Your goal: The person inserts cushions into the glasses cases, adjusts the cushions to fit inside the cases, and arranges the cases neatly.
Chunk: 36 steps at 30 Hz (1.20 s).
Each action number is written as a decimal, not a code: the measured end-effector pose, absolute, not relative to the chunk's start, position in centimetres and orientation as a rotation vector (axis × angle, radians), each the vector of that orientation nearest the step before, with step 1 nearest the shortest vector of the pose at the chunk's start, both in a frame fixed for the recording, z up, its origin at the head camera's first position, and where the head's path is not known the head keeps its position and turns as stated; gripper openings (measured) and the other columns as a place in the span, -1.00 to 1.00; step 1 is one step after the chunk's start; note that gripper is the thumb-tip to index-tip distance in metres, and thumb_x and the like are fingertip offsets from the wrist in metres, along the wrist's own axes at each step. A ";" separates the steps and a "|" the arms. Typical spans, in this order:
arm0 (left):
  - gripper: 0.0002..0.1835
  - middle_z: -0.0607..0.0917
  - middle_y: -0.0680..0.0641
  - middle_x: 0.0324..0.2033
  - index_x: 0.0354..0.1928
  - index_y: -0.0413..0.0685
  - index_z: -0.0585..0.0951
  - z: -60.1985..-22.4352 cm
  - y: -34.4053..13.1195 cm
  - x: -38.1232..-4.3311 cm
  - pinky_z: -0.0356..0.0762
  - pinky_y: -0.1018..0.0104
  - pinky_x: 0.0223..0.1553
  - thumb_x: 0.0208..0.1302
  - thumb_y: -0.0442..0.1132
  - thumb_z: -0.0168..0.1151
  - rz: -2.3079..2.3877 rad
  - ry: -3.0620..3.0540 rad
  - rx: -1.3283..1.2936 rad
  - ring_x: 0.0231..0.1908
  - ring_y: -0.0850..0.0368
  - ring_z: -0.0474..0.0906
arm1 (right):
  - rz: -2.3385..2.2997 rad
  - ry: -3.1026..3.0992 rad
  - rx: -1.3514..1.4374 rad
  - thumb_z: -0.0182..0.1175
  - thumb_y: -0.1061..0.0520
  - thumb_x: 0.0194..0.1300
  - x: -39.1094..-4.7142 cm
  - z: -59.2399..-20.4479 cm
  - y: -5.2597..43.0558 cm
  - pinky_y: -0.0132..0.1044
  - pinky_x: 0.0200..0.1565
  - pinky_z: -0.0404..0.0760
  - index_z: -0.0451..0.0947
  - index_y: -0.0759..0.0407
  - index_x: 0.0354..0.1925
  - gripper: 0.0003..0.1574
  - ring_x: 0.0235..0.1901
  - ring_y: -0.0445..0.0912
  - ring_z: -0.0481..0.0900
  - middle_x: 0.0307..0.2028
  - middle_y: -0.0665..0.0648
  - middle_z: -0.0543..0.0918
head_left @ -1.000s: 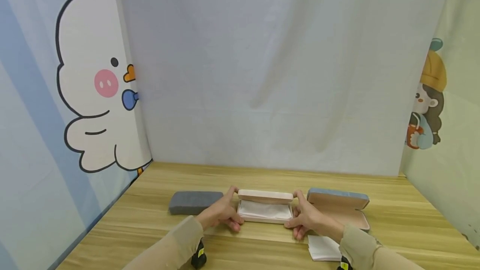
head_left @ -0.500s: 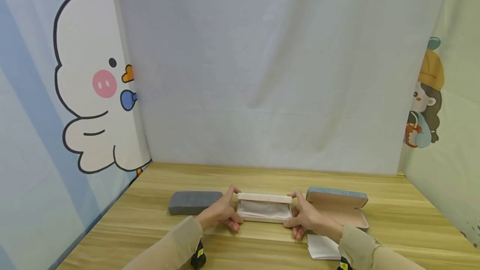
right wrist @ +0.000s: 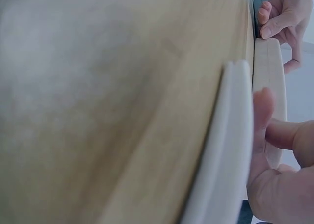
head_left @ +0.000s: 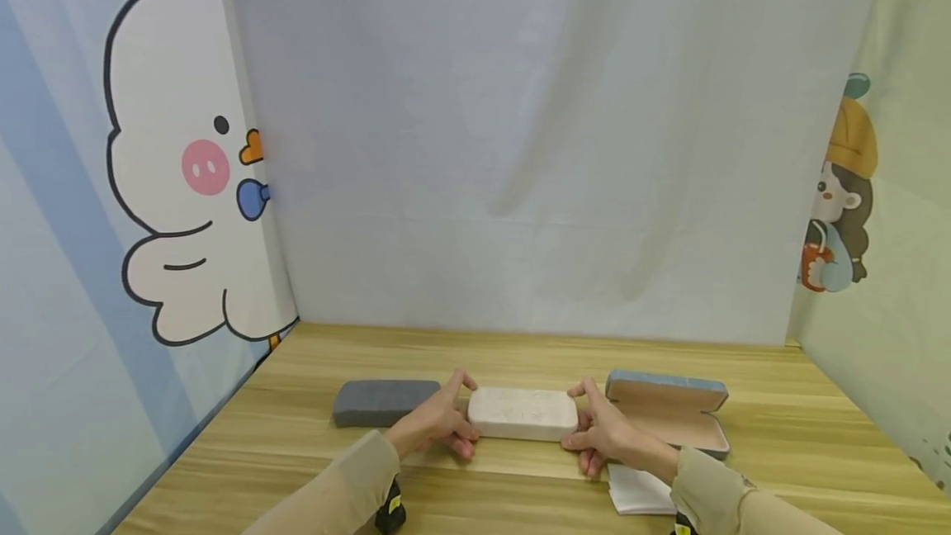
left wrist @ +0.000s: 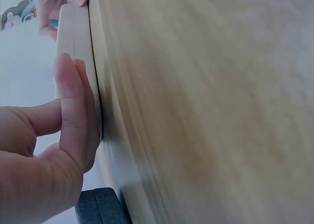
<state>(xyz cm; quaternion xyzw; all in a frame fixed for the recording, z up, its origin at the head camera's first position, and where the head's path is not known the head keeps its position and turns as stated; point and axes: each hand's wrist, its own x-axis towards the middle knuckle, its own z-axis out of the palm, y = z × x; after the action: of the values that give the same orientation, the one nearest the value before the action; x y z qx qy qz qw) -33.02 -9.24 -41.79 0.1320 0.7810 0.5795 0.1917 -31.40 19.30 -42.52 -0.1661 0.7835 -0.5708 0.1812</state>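
Observation:
A cream glasses case [head_left: 523,414] lies closed on the table between both hands, its long side toward me. My left hand [head_left: 437,421] holds its left end, thumb at the near corner and index finger at the far one. At the right end my right hand [head_left: 607,428] grips the case in the same way. In the left wrist view the seam of the case [left wrist: 74,30] runs along its side, lid and base together. The white cloth seen inside it earlier is now hidden.
A closed grey glasses case [head_left: 385,401] lies left, partly behind the left hand. An open blue glasses case [head_left: 672,411] stands right, behind the right forearm. A folded white cloth [head_left: 639,492] lies near the right wrist. The wooden table [head_left: 520,357] ends at a grey curtain [head_left: 535,147].
The cream case's lid has swung down toward me from half open to closed, covering the white cloth inside. Both hands have stayed at its ends.

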 end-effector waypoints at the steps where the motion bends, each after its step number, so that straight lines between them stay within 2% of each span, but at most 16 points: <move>1: -0.31 0.61 -0.30 -0.48 0.22 -0.15 0.11 -41.8 -9.2 -33.0 0.62 0.34 -0.64 0.11 -0.69 0.14 1.629 2.191 0.376 -0.72 0.16 0.55 | -1.609 2.224 -0.470 0.21 0.41 0.24 -31.4 -42.5 19.3 -0.35 -0.69 0.59 -0.13 0.29 0.24 -0.16 -0.75 -0.18 0.53 -0.42 0.25 0.52; 9: -0.32 0.60 -0.34 -0.47 0.22 -0.19 0.10 -41.4 -9.4 -32.8 0.65 0.28 -0.61 0.14 -0.64 0.16 1.603 2.213 0.421 -0.73 0.16 0.55 | -1.585 2.295 -0.466 0.24 0.40 0.20 -31.1 -42.0 19.1 -0.29 -0.69 0.60 -0.12 0.30 0.28 -0.10 -0.76 -0.15 0.55 -0.44 0.28 0.56; 14: -0.31 0.62 -0.29 -0.62 0.22 -0.12 0.09 -39.6 -9.7 -31.9 0.67 0.10 -0.60 0.16 -0.50 0.26 1.524 2.347 0.412 -0.80 0.14 0.51 | -1.572 2.377 -0.401 0.31 0.32 0.18 -30.4 -40.4 19.4 -0.28 -0.71 0.58 -0.11 0.23 0.36 0.00 -0.79 -0.16 0.51 -0.48 0.23 0.57; 17: -0.32 0.55 -0.17 -0.71 0.19 -0.10 0.10 -38.7 -9.0 -31.4 0.62 0.16 -0.65 0.16 -0.45 0.29 1.559 2.345 0.413 -0.80 0.15 0.48 | -1.601 2.395 -0.379 0.28 0.22 0.25 -29.8 -39.4 20.4 -0.34 -0.72 0.48 -0.10 0.23 0.37 -0.05 -0.79 -0.18 0.48 -0.44 0.21 0.58; 21: -0.37 0.52 -0.10 -0.65 0.18 -0.14 0.14 -38.2 -6.9 -30.4 0.54 0.40 -0.68 0.19 -0.41 0.29 1.685 2.123 0.394 -0.74 0.18 0.51 | -1.656 2.365 -0.341 0.23 0.07 0.33 -28.6 -38.7 22.7 -0.41 -0.70 0.35 -0.09 0.26 0.35 -0.11 -0.77 -0.20 0.40 -0.44 0.15 0.57; 24: -0.42 0.56 -0.10 -0.60 0.17 -0.18 0.18 -38.5 -4.6 -29.3 0.53 0.47 -0.68 0.22 -0.41 0.27 1.751 1.945 0.351 -0.71 0.21 0.55 | -1.670 2.367 -0.287 0.20 -0.02 0.34 -27.8 -38.6 24.8 -0.45 -0.70 0.33 -0.08 0.29 0.35 -0.10 -0.76 -0.22 0.38 -0.43 0.12 0.61; 29: -0.49 0.64 -0.13 -0.55 0.11 -0.12 0.27 -40.4 -0.5 -27.7 0.55 0.51 -0.67 0.20 -0.43 0.28 1.790 1.791 0.281 -0.69 0.22 0.59 | -1.706 2.309 -0.192 0.13 -0.03 0.39 -26.1 -39.2 28.3 -0.51 -0.70 0.25 -0.15 0.32 0.34 -0.11 -0.75 -0.28 0.39 -0.37 0.11 0.62; 32: -0.48 0.71 -0.20 -0.45 0.12 -0.08 0.30 -41.5 1.7 -26.7 0.58 0.52 -0.63 0.18 -0.45 0.29 1.806 1.751 0.227 -0.66 0.20 0.62 | -1.701 2.259 -0.155 0.08 -0.03 0.42 -25.1 -39.8 30.4 -0.53 -0.70 0.24 -0.20 0.35 0.32 -0.13 -0.75 -0.31 0.37 -0.41 0.06 0.59; 36: -0.48 0.74 -0.25 -0.38 0.11 -0.08 0.30 -42.5 3.6 -25.7 0.58 0.55 -0.62 0.17 -0.49 0.27 1.824 1.721 0.172 -0.65 0.19 0.63 | -1.675 2.240 -0.104 0.09 -0.02 0.41 -24.0 -40.7 32.9 -0.54 -0.71 0.26 -0.11 0.40 0.25 -0.20 -0.80 -0.34 0.38 -0.53 -0.01 0.57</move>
<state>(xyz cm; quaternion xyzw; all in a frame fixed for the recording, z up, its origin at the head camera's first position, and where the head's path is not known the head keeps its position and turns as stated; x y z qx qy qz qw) -25.70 3.64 -42.48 0.0652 0.6512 0.6901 0.3090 -23.98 32.93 -40.65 -0.0365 0.7887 -0.5896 0.1704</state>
